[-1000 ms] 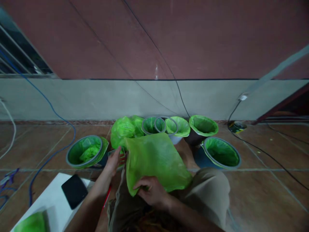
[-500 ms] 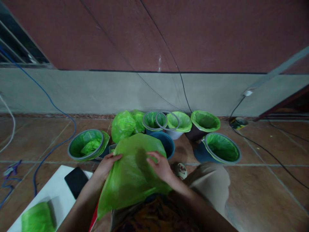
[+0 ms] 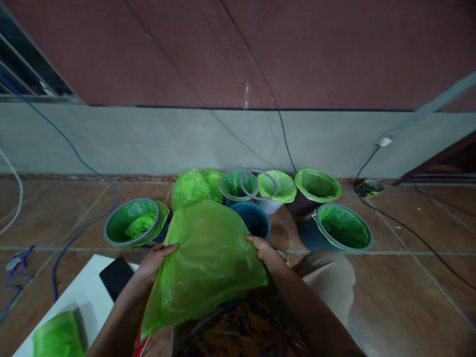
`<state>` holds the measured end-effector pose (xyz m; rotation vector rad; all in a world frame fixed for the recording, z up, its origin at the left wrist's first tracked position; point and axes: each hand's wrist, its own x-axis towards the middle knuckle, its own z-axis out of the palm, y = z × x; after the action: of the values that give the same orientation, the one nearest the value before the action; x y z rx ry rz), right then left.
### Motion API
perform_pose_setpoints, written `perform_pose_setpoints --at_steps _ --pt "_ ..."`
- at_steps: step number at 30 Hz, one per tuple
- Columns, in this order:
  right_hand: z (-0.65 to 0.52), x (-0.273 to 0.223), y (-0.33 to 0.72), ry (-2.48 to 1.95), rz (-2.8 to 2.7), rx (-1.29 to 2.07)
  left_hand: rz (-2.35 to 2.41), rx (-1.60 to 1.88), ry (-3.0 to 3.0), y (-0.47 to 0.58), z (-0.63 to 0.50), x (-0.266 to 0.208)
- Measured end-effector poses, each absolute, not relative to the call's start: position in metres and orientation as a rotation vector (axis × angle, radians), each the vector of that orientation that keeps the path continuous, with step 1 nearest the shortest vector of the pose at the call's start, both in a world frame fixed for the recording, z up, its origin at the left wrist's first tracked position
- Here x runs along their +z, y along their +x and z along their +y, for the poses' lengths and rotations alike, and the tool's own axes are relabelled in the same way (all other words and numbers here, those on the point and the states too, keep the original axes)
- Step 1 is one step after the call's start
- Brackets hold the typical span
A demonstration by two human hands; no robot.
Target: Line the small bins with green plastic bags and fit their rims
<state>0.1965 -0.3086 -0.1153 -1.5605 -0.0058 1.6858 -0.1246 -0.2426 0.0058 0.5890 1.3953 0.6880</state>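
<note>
Apparently, the step in hand is spreading the green bag [image 3: 211, 253], which lies stretched between the left grip [image 3: 154, 261] and the right grip [image 3: 262, 248], each pinching one side. A blue bin [image 3: 258, 219] stands just beyond the right grip; the next move likely calls for parting the bag's opening.

Your white table [image 3: 91, 292] holds a phone [image 3: 116, 277] near its far edge, a green bundle [image 3: 58, 334] by its left. Bins [image 3: 311, 235] stand towards your floor's [image 3: 401, 292] far edge.
</note>
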Motion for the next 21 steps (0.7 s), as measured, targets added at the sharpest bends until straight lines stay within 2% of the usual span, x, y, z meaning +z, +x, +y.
perform_pose_setpoints --at_steps 3,11,21 --pt "-0.306 -0.105 0.219 -1.417 0.044 1.688 1.394 0.769 0.568 -0.128 -0.237 0.0" --pt "-0.319 -0.058 0.288 -0.954 -0.259 1.207 1.158 0.88 0.74 -0.109 -0.215 0.009" --pt "-0.306 -0.001 0.31 -1.123 -0.448 1.203 1.165 1.096 0.92 -0.089 -0.175 0.039"
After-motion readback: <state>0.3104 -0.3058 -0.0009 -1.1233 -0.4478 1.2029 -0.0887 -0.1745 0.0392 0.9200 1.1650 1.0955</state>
